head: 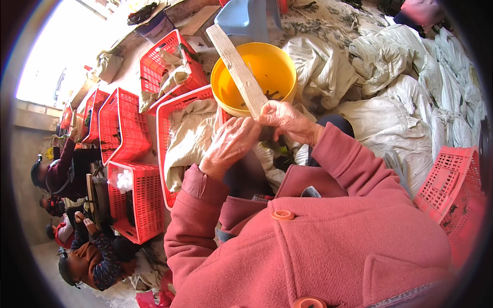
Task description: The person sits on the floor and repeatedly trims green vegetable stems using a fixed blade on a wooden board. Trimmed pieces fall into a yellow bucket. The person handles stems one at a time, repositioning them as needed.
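Note:
A wooden board [238, 71] lies across the mouth of a yellow plastic bucket [283, 63]. My left hand [231, 142] and my right hand [290, 121] meet at the board's near end, with fingers curled and tips close together. Whatever is between the fingertips is hidden or too small to make out. Inside the bucket, a few dark, thin pieces [274, 94] rest at the bottom. Below my hands, dark green leafy material [284, 151] shows in shadow above my lap.
A red plastic crate [161, 154] with sacking cloth [190, 133] stands left of the bucket, several more beyond it. White woven sacks [389, 119] cover the floor at right, with a grey glove [396, 167]. A blue plastic chair [242, 19] stands behind the bucket. Other people [96, 261] sit at left.

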`<state>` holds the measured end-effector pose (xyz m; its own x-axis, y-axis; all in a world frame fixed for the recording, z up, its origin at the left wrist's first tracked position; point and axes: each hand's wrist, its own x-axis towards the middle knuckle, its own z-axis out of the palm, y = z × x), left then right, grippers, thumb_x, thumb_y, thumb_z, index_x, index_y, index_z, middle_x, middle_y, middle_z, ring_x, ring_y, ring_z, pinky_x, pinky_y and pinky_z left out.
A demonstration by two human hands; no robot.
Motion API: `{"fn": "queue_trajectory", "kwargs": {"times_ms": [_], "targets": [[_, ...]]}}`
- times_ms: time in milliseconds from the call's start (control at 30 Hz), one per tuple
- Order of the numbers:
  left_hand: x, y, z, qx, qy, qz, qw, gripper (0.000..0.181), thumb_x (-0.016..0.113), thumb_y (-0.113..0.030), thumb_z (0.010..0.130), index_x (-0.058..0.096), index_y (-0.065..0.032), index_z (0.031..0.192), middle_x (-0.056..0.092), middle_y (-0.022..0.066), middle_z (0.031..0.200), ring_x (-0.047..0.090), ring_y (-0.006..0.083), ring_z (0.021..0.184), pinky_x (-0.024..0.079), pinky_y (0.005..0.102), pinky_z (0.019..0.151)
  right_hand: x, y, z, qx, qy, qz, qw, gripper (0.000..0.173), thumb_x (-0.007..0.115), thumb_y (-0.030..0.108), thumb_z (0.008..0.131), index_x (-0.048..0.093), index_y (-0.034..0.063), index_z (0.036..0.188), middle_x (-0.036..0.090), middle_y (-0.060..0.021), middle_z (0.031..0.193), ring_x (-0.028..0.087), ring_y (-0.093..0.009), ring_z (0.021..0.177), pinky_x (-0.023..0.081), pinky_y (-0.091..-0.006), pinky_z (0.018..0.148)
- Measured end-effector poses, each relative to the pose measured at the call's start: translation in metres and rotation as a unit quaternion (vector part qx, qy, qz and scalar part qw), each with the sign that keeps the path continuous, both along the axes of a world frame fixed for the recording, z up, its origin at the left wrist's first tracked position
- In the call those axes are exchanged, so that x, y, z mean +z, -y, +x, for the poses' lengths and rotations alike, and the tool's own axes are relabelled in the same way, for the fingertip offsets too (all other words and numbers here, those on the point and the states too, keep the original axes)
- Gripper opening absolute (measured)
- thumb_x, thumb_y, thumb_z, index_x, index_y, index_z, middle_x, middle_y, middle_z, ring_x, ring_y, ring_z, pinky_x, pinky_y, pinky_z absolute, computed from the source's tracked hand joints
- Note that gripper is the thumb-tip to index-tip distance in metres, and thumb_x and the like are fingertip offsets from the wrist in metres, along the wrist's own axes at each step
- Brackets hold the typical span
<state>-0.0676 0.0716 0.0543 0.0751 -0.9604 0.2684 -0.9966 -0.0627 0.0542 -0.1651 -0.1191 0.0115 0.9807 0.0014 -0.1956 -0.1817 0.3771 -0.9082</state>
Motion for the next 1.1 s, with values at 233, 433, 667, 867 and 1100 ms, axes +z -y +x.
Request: {"fn": "queue_trajectory", "kwargs": {"times_ms": [233,433,667,867,1100], "targets": [[-0.02,0.01,-0.011,0.068,-0.09,-0.113,0.987,0.016,0.066,-0.005,0.08,0.064,0.0007,0.094,0.06,0.0121,0.077,0.063,0.0316,0.067,0.052,0.0413,0.061,0.01,0.006,0.0,-0.024,0.031,-0.057,0.998,0.042,0.06,0.043,0.098,0.059,0.003,0.11,0.062,-0.0006,0.095,0.059,-0.005,0.069,0.047,-0.0202,0.049],[-0.02,0.01,-0.013,0.193,-0.24,-0.274,0.911,0.009,0.063,-0.006,0.086,0.057,-0.0023,0.081,0.057,0.0135,0.071,0.058,0.0337,0.059,0.047,0.0407,0.056,0.007,-0.001,-0.019,-0.002,-0.002,-0.118,0.993,0.04,0.058,0.043,0.099,0.063,0.0027,0.1,0.059,0.0012,0.074,0.055,-0.004,0.055,0.042,-0.0187,0.044],[-0.031,0.019,-0.004,0.249,-0.683,-0.284,0.625,0.018,0.059,-0.021,0.101,0.067,-0.0047,0.101,0.056,-0.0006,0.062,0.05,0.0085,0.051,0.041,0.0245,0.049,0.006,0.0,-0.021,0.114,0.017,-0.001,0.993,0.026,0.066,0.027,0.097,0.066,0.0028,0.107,0.062,0.0024,0.083,0.059,-0.003,0.063,0.04,-0.0151,0.045],[-0.033,0.032,-0.026,0.148,-0.868,-0.324,0.345,0.037,0.049,-0.02,0.104,0.05,-0.0025,0.136,0.061,0.0046,0.103,0.057,0.0104,0.092,0.047,0.0245,0.079,0.007,-0.005,-0.01,0.016,0.037,0.134,0.99,0.035,0.068,0.011,0.093,0.055,0.0021,0.124,0.067,-0.003,0.1,0.065,-0.007,0.072,0.045,-0.0159,0.049],[-0.022,0.037,-0.034,0.162,-0.763,-0.167,0.603,0.037,0.052,-0.023,0.104,0.052,0.0006,0.132,0.065,0.0029,0.1,0.057,0.0058,0.081,0.046,0.0203,0.071,0.006,0.001,0.003,-0.07,0.042,0.188,0.979,0.035,0.065,0.006,0.094,0.053,0.0044,0.126,0.066,-0.0037,0.096,0.06,-0.008,0.064,0.049,-0.0189,0.052]]}}
